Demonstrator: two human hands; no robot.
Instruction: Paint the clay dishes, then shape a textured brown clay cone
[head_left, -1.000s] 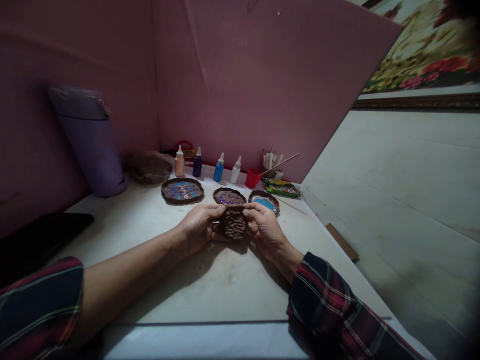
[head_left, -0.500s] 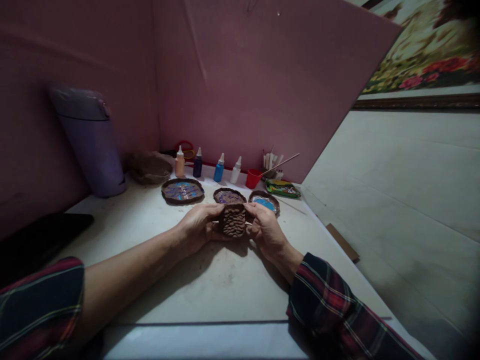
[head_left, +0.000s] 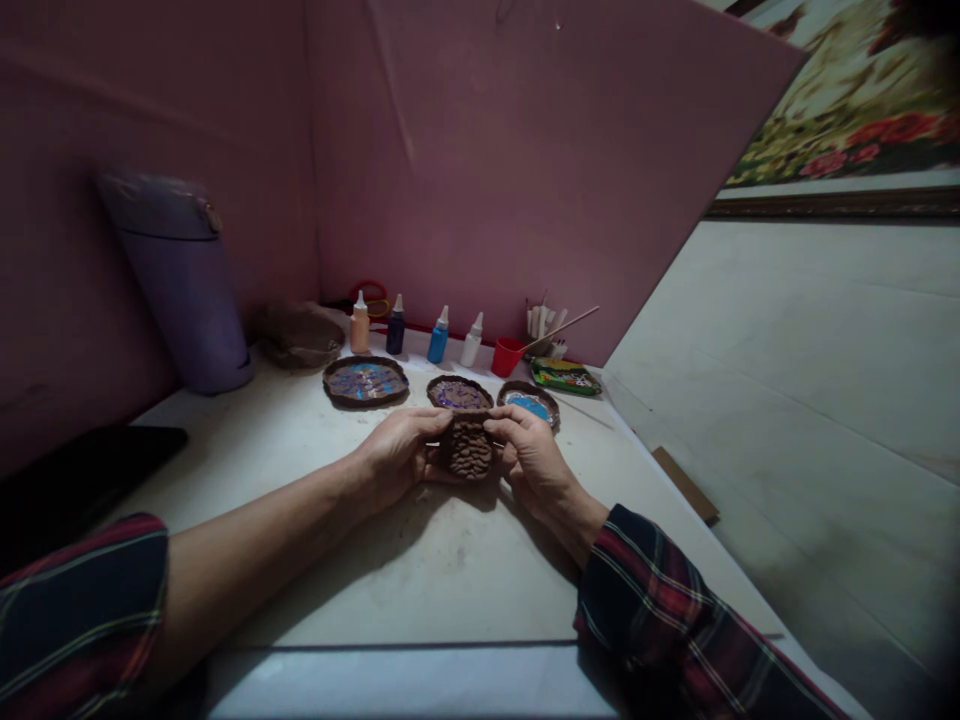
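Note:
A small brown clay piece with a rippled, lumpy face is held upright between both hands, above the white tabletop. My left hand grips its left side, thumb near the upper edge and fingers beneath and behind. My right hand pinches the upper right edge with thumb and forefinger. Just beyond lie three flat, dark-rimmed clay dishes: a large one with purple and blue paint, a middle one with purple, and a right one with blue and white. The back of the held piece is hidden.
Paint bottles in peach, dark purple, blue and white stand behind. A red cup holds a stick, beside a green packet. A purple tumbler and wrapped brown clay stand left.
The clay piece has tilted and shifted very slightly in the hands. My right thumb and forefinger have moved a little further over its upper right edge. Everything else has stayed put.

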